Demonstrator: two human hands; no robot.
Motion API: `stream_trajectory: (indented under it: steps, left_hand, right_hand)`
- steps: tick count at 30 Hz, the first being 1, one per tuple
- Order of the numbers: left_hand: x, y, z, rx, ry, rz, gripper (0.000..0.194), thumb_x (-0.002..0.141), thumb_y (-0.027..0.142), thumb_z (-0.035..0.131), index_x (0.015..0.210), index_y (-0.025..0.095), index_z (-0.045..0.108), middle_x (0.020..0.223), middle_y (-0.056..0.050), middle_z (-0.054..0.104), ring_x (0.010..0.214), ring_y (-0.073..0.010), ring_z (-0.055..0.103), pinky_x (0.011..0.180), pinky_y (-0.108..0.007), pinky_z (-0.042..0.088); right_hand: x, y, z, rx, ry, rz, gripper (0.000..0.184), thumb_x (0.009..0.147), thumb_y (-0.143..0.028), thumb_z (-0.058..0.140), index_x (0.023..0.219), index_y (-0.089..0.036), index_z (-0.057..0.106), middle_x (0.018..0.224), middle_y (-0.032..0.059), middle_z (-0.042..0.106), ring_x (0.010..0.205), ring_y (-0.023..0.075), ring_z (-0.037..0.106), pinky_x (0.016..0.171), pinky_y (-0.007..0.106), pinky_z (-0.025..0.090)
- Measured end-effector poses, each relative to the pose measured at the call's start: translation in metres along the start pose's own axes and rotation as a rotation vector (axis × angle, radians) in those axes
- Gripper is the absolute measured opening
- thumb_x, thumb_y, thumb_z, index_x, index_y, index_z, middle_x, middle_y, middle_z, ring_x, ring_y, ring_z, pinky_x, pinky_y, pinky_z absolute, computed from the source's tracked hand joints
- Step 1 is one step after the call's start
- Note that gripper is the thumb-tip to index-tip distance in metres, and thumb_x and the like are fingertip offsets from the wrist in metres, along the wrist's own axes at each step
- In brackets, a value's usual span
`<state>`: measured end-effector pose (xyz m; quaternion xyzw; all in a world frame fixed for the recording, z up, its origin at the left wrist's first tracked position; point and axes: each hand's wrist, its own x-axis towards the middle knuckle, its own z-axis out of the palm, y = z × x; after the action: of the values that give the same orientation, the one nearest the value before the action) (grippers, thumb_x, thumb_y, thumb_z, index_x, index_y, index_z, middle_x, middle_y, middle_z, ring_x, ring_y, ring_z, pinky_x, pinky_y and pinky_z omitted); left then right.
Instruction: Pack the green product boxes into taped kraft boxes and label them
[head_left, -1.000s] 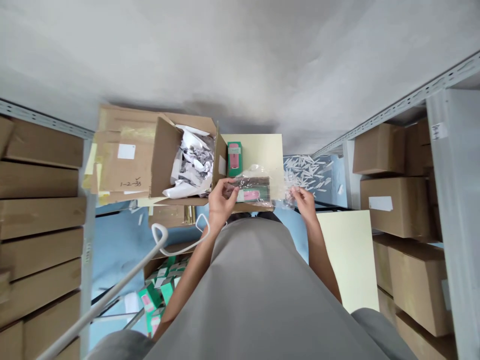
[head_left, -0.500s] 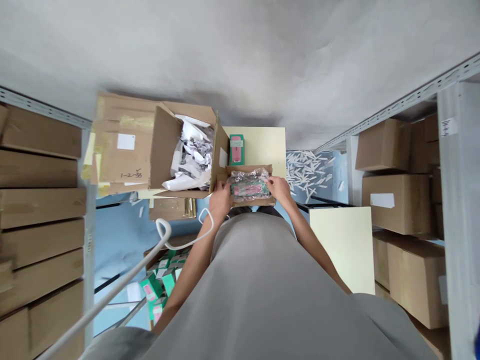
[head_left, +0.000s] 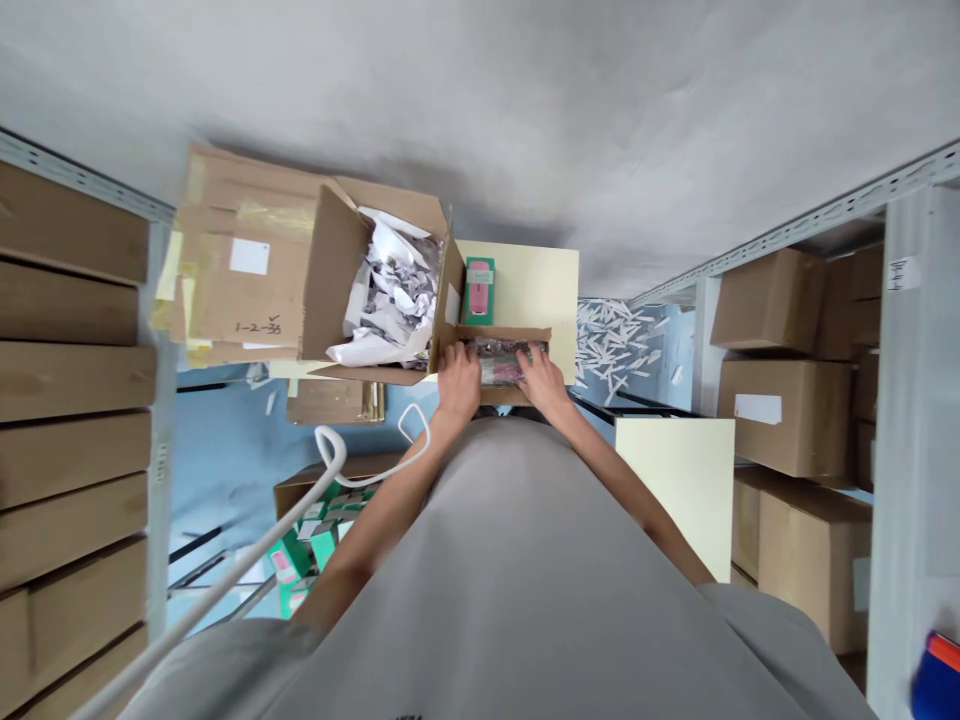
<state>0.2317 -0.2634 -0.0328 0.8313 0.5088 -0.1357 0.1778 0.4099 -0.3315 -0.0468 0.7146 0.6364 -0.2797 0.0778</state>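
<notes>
A small open cardboard box sits on a pale yellow table in front of me. Inside it lies a clear plastic bag holding a green and pink packet. My left hand presses down on the bag's left end, fingers curled over it. My right hand presses on its right end in the same way. A green and pink carton stands just beyond the small box.
A large open carton of crumpled white paper stands left of the small box. Stacked cartons fill shelves at left and right. White paper strips litter the blue floor. A box of green packets lies below left.
The bagged packet was held up between both hands a second ago. It has come down into the small cardboard box, and both hands now press on it there.
</notes>
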Motion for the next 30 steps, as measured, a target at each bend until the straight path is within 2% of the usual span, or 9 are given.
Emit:
stream_trajectory:
  steps: [3, 7, 12, 15, 18, 23, 25, 27, 30]
  left_hand:
    - [0.002, -0.008, 0.0, -0.086, -0.051, 0.121, 0.067, 0.098, 0.006, 0.055, 0.164, 0.017, 0.051, 0.156, -0.024, 0.051, 0.14, -0.039, 0.054, 0.111, -0.047, 0.055]
    - [0.019, -0.012, 0.008, -0.061, -0.173, 0.122, 0.079, 0.096, 0.0, 0.049, 0.171, 0.027, 0.046, 0.157, -0.021, 0.05, 0.136, -0.0347, 0.06, 0.109, -0.043, 0.057]
    - [0.041, 0.005, 0.019, 0.013, -0.251, 0.088, 0.064, 0.102, 0.0, 0.037, 0.159, 0.015, 0.061, 0.148, -0.028, 0.06, 0.135, -0.0375, 0.063, 0.104, -0.047, 0.06]
    - [0.05, 0.013, 0.021, 0.016, -0.291, 0.082, 0.049, 0.101, 0.0, 0.044, 0.138, 0.008, 0.076, 0.137, -0.031, 0.068, 0.131, -0.0398, 0.067, 0.103, -0.049, 0.06]
    - [0.052, 0.013, 0.018, 0.02, -0.293, 0.083, 0.04, 0.098, 0.0, 0.051, 0.126, 0.006, 0.08, 0.128, -0.031, 0.072, 0.123, -0.0393, 0.071, 0.1, -0.048, 0.061]
    - [0.026, 0.001, 0.011, 0.021, -0.224, 0.149, 0.054, 0.102, 0.002, 0.041, 0.145, 0.013, 0.07, 0.148, -0.026, 0.063, 0.134, -0.0352, 0.064, 0.101, -0.043, 0.062]
    - [0.011, -0.004, 0.01, 0.007, -0.165, 0.17, 0.059, 0.101, 0.004, 0.046, 0.155, 0.019, 0.062, 0.158, -0.023, 0.056, 0.138, -0.0331, 0.061, 0.106, -0.041, 0.061]
    - [-0.001, -0.008, 0.012, -0.016, -0.133, 0.165, 0.062, 0.1, 0.007, 0.053, 0.16, 0.021, 0.056, 0.164, -0.023, 0.05, 0.138, -0.0332, 0.061, 0.109, -0.042, 0.06]
    - [-0.007, -0.009, 0.017, -0.055, -0.16, 0.15, 0.059, 0.103, 0.014, 0.057, 0.161, 0.019, 0.054, 0.165, -0.026, 0.048, 0.135, -0.036, 0.066, 0.107, -0.045, 0.061]
  right_hand:
    - [0.015, -0.005, 0.006, -0.043, -0.027, 0.017, 0.067, 0.104, -0.017, 0.064, 0.168, -0.011, 0.046, 0.164, 0.0254, 0.048, 0.142, 0.0369, 0.054, 0.115, 0.044, 0.054]
    - [0.028, -0.006, 0.008, -0.072, -0.065, 0.022, 0.065, 0.102, -0.015, 0.066, 0.165, -0.01, 0.049, 0.156, 0.0282, 0.053, 0.137, 0.0377, 0.058, 0.11, 0.045, 0.055]
    - [0.041, -0.005, 0.013, -0.095, -0.134, 0.021, 0.056, 0.099, -0.013, 0.069, 0.154, -0.009, 0.06, 0.154, 0.0299, 0.058, 0.139, 0.0388, 0.059, 0.113, 0.047, 0.053]
    - [0.046, -0.009, 0.015, -0.097, -0.164, 0.034, 0.052, 0.099, -0.011, 0.067, 0.15, -0.006, 0.063, 0.152, 0.0295, 0.062, 0.141, 0.0394, 0.059, 0.112, 0.046, 0.053]
    - [0.042, -0.015, 0.015, -0.093, -0.137, 0.053, 0.052, 0.102, -0.009, 0.061, 0.153, -0.007, 0.062, 0.151, 0.029, 0.063, 0.14, 0.0379, 0.06, 0.111, 0.046, 0.053]
    - [0.006, -0.011, 0.012, -0.025, 0.029, 0.011, 0.05, 0.114, -0.022, 0.046, 0.163, -0.015, 0.053, 0.167, 0.0201, 0.054, 0.148, 0.0301, 0.053, 0.12, 0.039, 0.047]
    - [-0.01, -0.004, 0.011, 0.044, 0.151, 0.086, 0.047, 0.117, -0.032, 0.043, 0.159, -0.016, 0.057, 0.159, 0.0188, 0.061, 0.143, 0.0297, 0.057, 0.118, 0.038, 0.049]
    - [-0.017, 0.002, 0.011, 0.107, 0.239, 0.255, 0.046, 0.117, -0.039, 0.044, 0.154, -0.014, 0.06, 0.149, 0.0206, 0.066, 0.136, 0.031, 0.063, 0.111, 0.038, 0.052]
    - [-0.009, 0.006, 0.01, 0.171, 0.217, 0.462, 0.05, 0.115, -0.044, 0.052, 0.154, -0.012, 0.056, 0.144, 0.0232, 0.069, 0.128, 0.0324, 0.07, 0.104, 0.037, 0.054]
